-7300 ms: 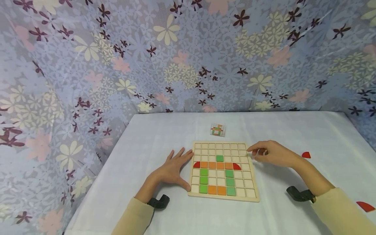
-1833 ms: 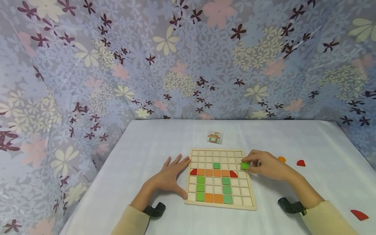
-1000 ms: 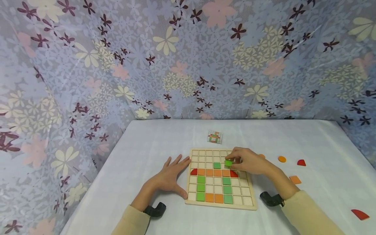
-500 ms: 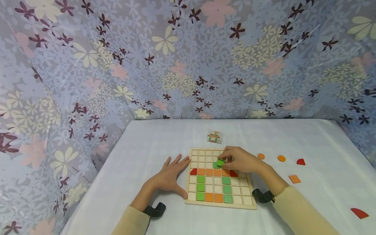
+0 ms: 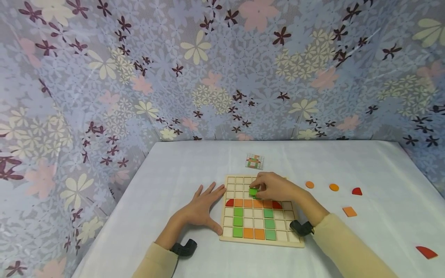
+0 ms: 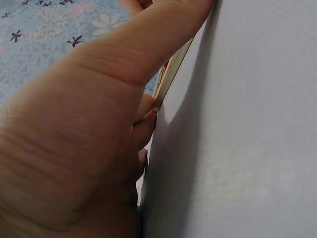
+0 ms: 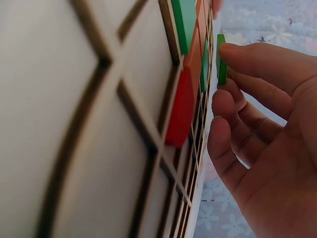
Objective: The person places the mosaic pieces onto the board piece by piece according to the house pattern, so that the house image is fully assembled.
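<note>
My right hand [image 5: 278,187] pinches a light green square tile [image 5: 253,191] between thumb and fingers, over the upper middle of a wooden grid board [image 5: 260,243]. In the right wrist view the green tile [image 7: 221,59] stands a little off the board's surface. Beneath and beside it, a darker green square in the grid is partly covered. The left hand [image 5: 199,208] lies with fingers spread, thumb and fingertips touching the board's left edge. Set in the grid are a row of orange squares [image 5: 248,203] between red quarter-circles, green columns below, and two orange squares at the bottom.
Behind the board lies a small card [image 5: 255,161] printed with a coloured grid pattern. To the right are orange round tiles [image 5: 334,187], an orange square [image 5: 349,211], a small red piece [image 5: 357,191] and a red quarter-circle [image 5: 426,252]. A flowered curtain hangs behind the white-covered table.
Holding nothing at first, my right hand then pinched the light green tile and carried it leftward from the board's right edge to its upper middle. The left hand stayed at the left edge.
</note>
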Demonstrator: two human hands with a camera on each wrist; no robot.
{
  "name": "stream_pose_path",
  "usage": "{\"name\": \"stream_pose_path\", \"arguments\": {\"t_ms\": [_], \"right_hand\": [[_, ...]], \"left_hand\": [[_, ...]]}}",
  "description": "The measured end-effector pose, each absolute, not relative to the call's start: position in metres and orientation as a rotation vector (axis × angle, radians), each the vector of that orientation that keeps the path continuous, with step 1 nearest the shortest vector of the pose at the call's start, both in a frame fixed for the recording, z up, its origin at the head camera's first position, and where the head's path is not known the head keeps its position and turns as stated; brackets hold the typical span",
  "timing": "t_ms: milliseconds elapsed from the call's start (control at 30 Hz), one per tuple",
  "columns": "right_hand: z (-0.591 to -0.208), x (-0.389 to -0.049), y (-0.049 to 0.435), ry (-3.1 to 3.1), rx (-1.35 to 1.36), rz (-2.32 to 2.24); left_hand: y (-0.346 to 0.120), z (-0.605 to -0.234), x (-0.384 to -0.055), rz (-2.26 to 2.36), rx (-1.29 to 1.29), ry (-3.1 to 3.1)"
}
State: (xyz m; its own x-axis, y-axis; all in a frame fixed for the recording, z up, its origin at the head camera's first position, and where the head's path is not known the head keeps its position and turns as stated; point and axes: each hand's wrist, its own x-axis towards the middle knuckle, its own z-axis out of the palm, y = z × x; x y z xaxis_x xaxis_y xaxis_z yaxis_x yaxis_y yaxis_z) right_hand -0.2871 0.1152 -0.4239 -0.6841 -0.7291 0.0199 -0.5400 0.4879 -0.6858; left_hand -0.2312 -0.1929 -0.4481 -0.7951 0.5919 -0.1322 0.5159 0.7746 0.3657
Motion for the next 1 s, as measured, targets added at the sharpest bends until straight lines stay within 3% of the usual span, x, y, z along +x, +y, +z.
{"name": "stream_pose_path", "arguments": {"t_ms": [1000], "right_hand": [[-0.428,-0.285,0.103,2.508,-1.102,-0.945]], "left_hand": [[-0.192,-0.448,-0.232,0.465,0.882,2.727]]}}
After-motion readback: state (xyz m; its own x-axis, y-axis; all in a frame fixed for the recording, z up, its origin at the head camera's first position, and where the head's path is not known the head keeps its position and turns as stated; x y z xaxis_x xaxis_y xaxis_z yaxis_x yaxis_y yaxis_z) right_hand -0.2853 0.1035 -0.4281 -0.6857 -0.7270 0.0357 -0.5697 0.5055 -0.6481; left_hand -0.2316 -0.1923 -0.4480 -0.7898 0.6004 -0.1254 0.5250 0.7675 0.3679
